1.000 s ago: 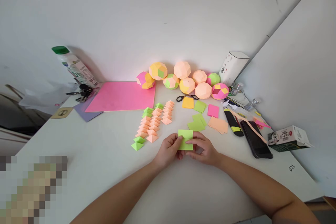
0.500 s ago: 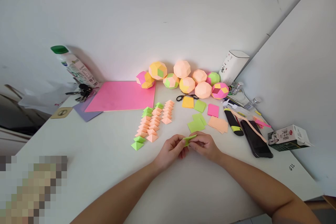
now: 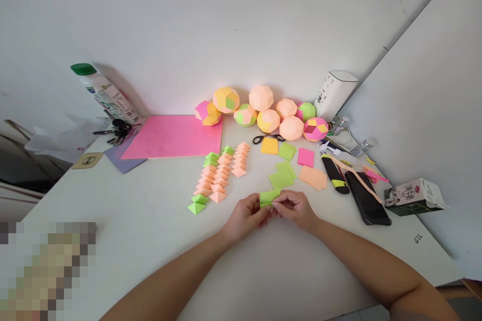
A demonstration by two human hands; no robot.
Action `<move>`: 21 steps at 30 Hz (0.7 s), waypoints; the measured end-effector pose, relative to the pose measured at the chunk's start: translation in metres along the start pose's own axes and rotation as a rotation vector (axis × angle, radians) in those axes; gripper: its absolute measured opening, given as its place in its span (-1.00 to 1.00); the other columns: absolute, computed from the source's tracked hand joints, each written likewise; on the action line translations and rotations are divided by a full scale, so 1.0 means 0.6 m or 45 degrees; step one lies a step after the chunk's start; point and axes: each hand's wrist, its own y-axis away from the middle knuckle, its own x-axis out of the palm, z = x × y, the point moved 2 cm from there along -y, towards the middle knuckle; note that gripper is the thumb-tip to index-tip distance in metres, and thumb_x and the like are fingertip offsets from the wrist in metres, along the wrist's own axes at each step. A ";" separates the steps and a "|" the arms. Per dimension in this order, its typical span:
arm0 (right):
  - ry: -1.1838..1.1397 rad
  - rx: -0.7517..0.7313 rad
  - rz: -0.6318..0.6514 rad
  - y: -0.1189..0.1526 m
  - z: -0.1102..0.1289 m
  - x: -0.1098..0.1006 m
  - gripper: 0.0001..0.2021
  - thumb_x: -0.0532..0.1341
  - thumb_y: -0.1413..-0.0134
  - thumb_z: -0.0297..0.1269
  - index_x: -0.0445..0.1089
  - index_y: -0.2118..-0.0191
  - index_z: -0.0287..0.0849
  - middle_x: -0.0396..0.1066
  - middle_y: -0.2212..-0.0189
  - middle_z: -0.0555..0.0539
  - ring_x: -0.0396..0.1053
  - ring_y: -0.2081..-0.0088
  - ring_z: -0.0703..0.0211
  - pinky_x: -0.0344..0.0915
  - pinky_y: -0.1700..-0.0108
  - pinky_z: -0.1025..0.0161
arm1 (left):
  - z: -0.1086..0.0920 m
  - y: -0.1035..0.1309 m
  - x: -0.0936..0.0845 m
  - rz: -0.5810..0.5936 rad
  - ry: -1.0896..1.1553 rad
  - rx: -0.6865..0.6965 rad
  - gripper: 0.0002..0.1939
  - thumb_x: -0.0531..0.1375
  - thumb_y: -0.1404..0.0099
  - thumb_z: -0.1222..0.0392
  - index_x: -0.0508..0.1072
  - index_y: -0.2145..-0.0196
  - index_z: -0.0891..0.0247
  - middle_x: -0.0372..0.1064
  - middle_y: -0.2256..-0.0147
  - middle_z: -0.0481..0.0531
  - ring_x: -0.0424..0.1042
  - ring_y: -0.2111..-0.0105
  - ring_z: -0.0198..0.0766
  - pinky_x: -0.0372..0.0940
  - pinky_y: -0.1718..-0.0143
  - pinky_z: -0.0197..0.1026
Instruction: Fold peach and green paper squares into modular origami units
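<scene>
Between my two hands is a piece of green paper (image 3: 269,197) with a crease across it. My left hand (image 3: 246,214) pinches its left side, thumb in front. My right hand (image 3: 294,208) grips the right side with thumb and fingers; some fingertips behind the paper are hidden. Just beyond lie green paper squares (image 3: 282,176) and peach paper squares (image 3: 313,178). To the left, folded paper pieces (image 3: 218,185) in peach and green stand in overlapping rows.
Several faceted paper balls (image 3: 261,98) are piled against the wall. Black scissors (image 3: 258,139) lie before them. A pink board (image 3: 175,135) and a bottle (image 3: 107,93) are at left. A phone (image 3: 367,198), a utility knife (image 3: 335,174) and a milk carton (image 3: 414,196) are at right.
The green paper has turned, so more of its face and its crease now show toward me. Both hands have stayed in nearly the same place.
</scene>
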 end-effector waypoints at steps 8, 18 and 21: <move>-0.062 -0.012 -0.020 0.000 0.001 0.002 -0.90 0.24 -0.02 -0.30 0.39 0.44 -0.20 0.38 0.60 0.01 0.33 0.62 0.31 0.34 0.58 0.33 | -0.003 0.000 0.000 0.033 0.010 0.002 -0.72 0.15 -0.19 -0.04 0.33 0.35 0.25 0.41 0.47 -0.02 0.32 0.57 -0.38 0.22 0.52 -0.31; -0.144 0.088 -0.048 -0.001 -0.019 -0.003 -0.64 0.26 -0.01 -0.28 0.19 0.06 -0.10 0.34 0.34 -0.02 0.35 0.39 0.28 0.31 0.44 0.34 | -0.003 -0.002 -0.005 -0.045 0.085 -0.032 -0.71 0.18 -0.17 -0.02 0.30 0.37 0.28 0.41 0.51 -0.02 0.32 0.61 -0.38 0.24 0.55 -0.29; -0.137 0.141 0.067 -0.005 -0.016 -0.002 -0.77 0.22 -0.07 -0.23 0.27 0.15 -0.15 0.31 0.39 -0.01 0.29 0.41 0.29 0.25 0.44 0.35 | -0.007 -0.003 -0.006 -0.061 0.123 -0.031 -0.71 0.19 -0.17 -0.01 0.30 0.34 0.29 0.41 0.51 -0.02 0.33 0.61 -0.38 0.25 0.55 -0.29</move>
